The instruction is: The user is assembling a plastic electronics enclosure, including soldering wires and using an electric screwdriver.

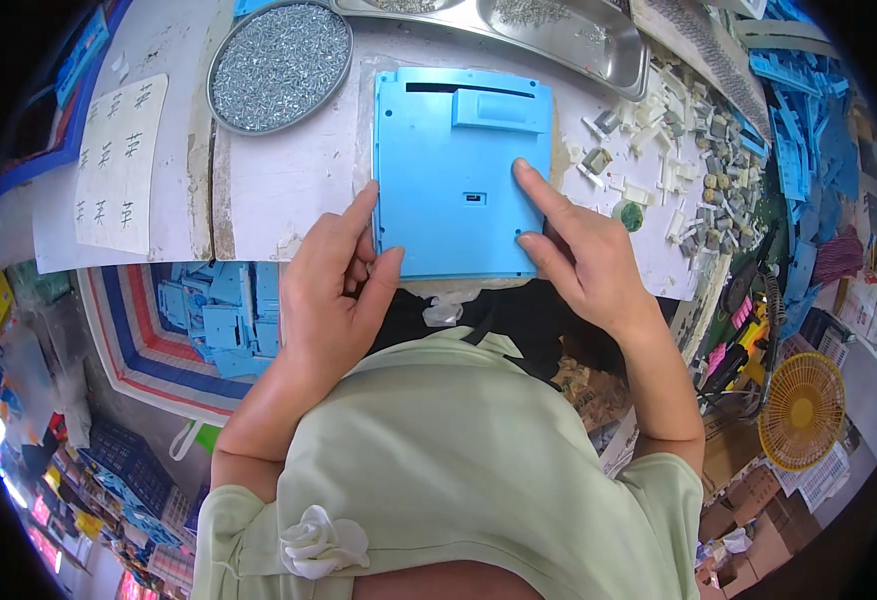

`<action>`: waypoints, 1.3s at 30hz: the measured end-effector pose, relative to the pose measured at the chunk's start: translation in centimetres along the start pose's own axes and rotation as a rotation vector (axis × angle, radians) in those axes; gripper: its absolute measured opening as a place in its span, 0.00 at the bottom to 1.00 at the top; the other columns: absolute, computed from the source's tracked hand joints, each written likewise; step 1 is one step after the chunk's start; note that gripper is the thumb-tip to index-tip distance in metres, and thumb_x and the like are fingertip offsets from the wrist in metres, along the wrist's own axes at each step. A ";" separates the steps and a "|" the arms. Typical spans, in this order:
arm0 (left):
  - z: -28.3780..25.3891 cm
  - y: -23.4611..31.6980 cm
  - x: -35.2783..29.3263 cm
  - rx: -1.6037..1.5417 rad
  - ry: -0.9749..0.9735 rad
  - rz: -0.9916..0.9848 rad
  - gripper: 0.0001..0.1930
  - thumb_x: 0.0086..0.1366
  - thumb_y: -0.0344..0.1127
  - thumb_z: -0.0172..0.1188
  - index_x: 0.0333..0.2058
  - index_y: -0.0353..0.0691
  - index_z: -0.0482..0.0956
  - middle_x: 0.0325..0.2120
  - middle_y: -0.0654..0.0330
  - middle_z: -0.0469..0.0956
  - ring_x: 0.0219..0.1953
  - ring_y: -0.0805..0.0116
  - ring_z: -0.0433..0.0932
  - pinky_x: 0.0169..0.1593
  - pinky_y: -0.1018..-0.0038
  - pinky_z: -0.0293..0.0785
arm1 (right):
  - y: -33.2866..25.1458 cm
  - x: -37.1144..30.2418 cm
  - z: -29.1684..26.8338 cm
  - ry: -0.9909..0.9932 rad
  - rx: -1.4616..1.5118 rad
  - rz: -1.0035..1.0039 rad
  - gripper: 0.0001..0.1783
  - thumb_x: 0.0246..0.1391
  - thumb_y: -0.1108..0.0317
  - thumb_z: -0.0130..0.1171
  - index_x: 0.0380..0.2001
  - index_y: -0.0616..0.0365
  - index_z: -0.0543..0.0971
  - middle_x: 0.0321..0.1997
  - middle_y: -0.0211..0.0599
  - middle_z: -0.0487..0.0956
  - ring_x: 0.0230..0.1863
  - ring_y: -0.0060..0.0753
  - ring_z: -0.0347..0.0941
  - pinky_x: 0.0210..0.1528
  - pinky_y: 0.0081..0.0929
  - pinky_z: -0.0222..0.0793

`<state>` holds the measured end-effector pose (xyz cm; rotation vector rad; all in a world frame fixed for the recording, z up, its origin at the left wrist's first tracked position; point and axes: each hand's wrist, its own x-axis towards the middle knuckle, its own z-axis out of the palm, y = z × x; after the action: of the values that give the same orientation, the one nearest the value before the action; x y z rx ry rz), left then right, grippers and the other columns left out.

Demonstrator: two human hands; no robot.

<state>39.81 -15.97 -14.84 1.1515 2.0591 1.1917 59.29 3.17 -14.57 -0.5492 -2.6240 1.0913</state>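
A light-blue plastic housing lies on the white work table before me, with a long slot, a raised block near its far edge and a small opening in the middle. Along its left edge sits my left hand, index finger and thumb against the side, the other fingers curled. Gripping the right edge is my right hand, its index finger and thumb on the top face near the rim; its remaining fingers are hidden beneath the hand.
A round metal tray full of small screws stands at the far left, and a steel compartment tray at the far right. Loose white and metal parts cover the table's right side. A striped bag of blue parts is below left.
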 end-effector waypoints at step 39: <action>-8.3 -8.4 14.8 0.782 0.307 0.333 0.07 0.63 0.37 0.63 0.30 0.41 0.82 0.28 0.57 0.80 0.34 0.53 0.79 0.39 0.56 0.71 | -2.5 24.2 1.9 -0.025 -0.499 -0.460 0.08 0.58 0.66 0.60 0.34 0.59 0.83 0.37 0.40 0.83 0.43 0.41 0.77 0.46 0.39 0.72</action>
<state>22.44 -9.31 -18.11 1.8049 2.7692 0.7155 36.24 10.77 -12.15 -0.0010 -2.8369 0.3085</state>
